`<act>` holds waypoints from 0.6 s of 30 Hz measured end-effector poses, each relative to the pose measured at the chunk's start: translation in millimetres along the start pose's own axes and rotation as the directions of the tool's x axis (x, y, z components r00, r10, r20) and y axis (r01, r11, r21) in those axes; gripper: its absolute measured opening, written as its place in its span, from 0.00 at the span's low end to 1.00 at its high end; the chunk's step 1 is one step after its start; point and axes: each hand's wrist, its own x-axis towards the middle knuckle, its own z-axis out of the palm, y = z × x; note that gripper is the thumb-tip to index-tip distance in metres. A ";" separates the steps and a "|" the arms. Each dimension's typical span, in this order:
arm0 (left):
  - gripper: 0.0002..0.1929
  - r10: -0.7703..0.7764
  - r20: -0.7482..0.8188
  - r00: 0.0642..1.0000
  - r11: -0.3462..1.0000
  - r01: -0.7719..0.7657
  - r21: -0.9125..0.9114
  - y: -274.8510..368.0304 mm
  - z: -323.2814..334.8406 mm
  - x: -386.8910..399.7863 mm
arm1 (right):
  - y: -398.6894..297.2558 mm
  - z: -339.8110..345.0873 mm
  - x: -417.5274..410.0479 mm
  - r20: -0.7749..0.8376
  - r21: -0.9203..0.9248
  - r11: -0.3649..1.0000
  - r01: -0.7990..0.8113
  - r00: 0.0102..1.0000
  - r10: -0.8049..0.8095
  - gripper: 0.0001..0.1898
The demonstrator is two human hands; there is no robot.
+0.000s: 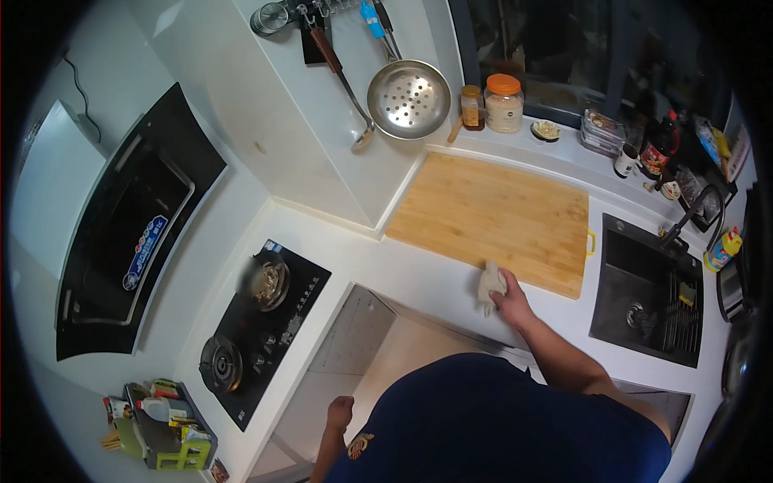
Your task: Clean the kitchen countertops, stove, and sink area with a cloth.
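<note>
My right hand grips a crumpled light grey-beige cloth at the front edge of a large wooden cutting board. White countertop lies just under and in front of the cloth. Low at my side, away from the counter, my left hand hangs with its fingers curled, and nothing shows in it. The gas hob is the nearest thing ahead of that hand. Some food sits in a round pan or bowl on its far burner; the rim is partly blurred.
Right of the board is a dark sink with a black faucet. Jars, including an orange-lidded one, and bottles line the windowsill. A perforated metal strainer and ladle hang on the wall. A rack of packages stands lower left.
</note>
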 end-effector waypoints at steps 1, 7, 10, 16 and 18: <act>0.14 0.002 -0.001 1.000 1.000 -0.002 0.005 6.2 -5.4 2.7 | -12.9 10.5 20.9 -0.005 0.057 0.991 0.120 0.993 -0.120 0.23; 0.12 -0.372 0.002 0.928 0.778 0.313 -0.546 113.1 -73.8 30.2 | -188.7 43.5 138.7 -0.089 -0.103 0.874 0.474 0.871 -0.483 0.25; 0.11 -0.417 -0.021 0.909 0.755 0.334 -0.564 129.1 -103.3 60.6 | -267.8 69.8 213.4 -0.188 -0.082 0.667 0.741 0.646 -0.740 0.24; 0.11 -0.208 -0.115 0.971 0.867 0.129 -0.482 171.6 -163.1 139.9 | -381.1 148.4 309.2 -0.282 -0.090 0.508 0.856 0.467 -0.838 0.20; 0.10 -0.062 -0.127 0.990 0.934 0.013 -0.357 211.3 -184.4 174.7 | -387.0 166.0 333.8 -0.299 -0.051 0.530 0.846 0.494 -0.817 0.20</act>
